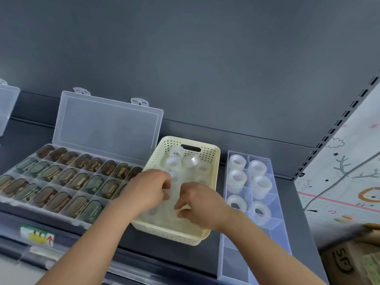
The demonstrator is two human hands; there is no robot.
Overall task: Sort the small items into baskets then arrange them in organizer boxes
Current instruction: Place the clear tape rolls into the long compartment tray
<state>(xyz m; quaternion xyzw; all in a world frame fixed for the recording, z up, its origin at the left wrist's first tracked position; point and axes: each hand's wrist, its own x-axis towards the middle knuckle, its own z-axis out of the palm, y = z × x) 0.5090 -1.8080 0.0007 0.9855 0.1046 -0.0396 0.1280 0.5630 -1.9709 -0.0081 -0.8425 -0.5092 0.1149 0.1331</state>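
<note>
I have both hands down inside the cream basket [216,161], which sits on the shelf [287,190] between the two organizer boxes. My left hand [148,188] comes in from the near left with the forearm slanting up across the front edge of the shelf. Its fingers [167,183] are curled in towards the thumb and pinch a clear tape roll [169,192] in the middle of the basket. My right hand [200,204] lies just beside it, knuckles up and wrist over the basket's right rim. Its fingers [178,205] are bent down with the tips close together; I cannot tell if they hold a roll or only touch one.

More tape rolls [174,160] lie loose at the far end of the basket. Just right of the basket, the narrow organizer box [276,233] runs from the back of the shelf to its front edge, with six sorted rolls [237,162] in pairs in its far compartments. To the left, the large organizer box [12,201] stands with its lid [107,124] up, and brown and green items [80,179] fill its compartments.
</note>
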